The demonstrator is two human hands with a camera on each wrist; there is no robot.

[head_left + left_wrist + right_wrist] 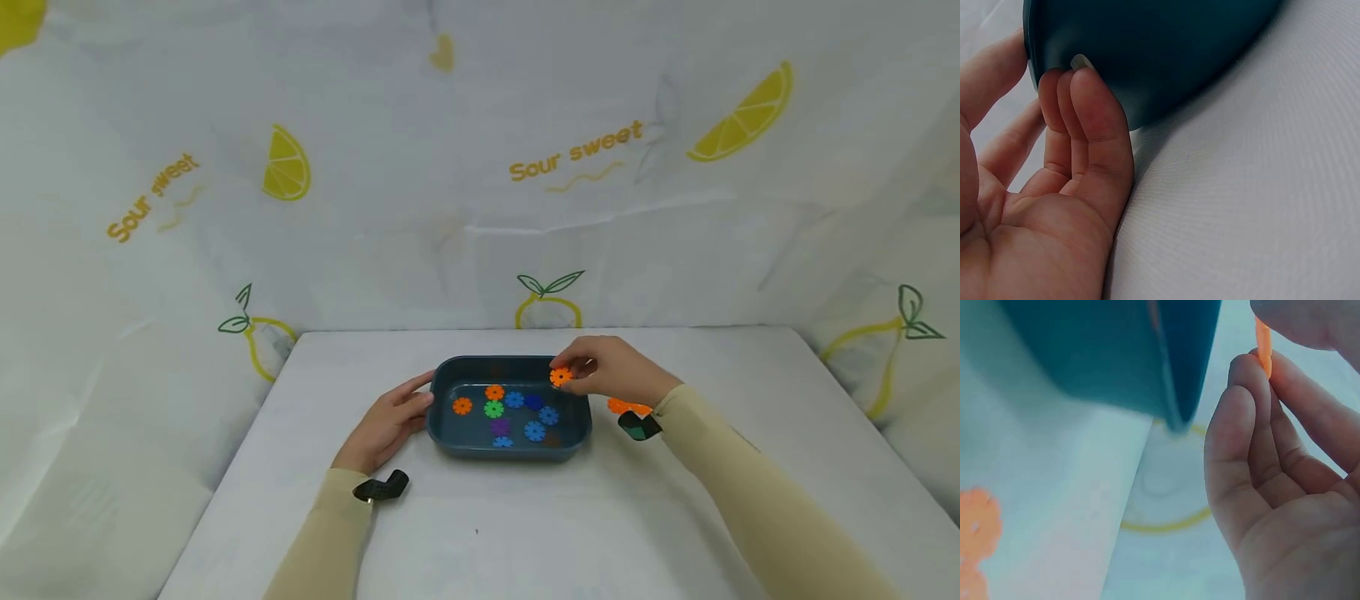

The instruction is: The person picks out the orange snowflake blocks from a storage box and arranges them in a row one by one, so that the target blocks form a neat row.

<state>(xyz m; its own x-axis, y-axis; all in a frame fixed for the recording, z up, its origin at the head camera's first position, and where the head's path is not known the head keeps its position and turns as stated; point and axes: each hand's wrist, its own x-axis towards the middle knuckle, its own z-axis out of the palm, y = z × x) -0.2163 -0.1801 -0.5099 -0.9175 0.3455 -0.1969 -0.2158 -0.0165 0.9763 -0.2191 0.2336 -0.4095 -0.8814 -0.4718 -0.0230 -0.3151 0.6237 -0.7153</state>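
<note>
A dark teal rectangular tray [510,454] stands on the table with several flower-shaped plastic discs inside, among them a green disc [493,409], a purple disc [500,427] and a blue disc [535,431]. My left hand [390,425] holds the tray's left end; in the left wrist view, bent fingers [1100,106] rest against its outer wall. Above the tray's right end, my right hand [611,368] pinches an orange disc [560,377] between thumb and fingers. The right wrist view shows that disc edge-on, partly hidden by the fingertips.
Several more orange discs [628,407] lie on the white table [480,533] to the right of the tray, partly under my right wrist. A white cloth [420,233] with lemon prints hangs behind and at the sides.
</note>
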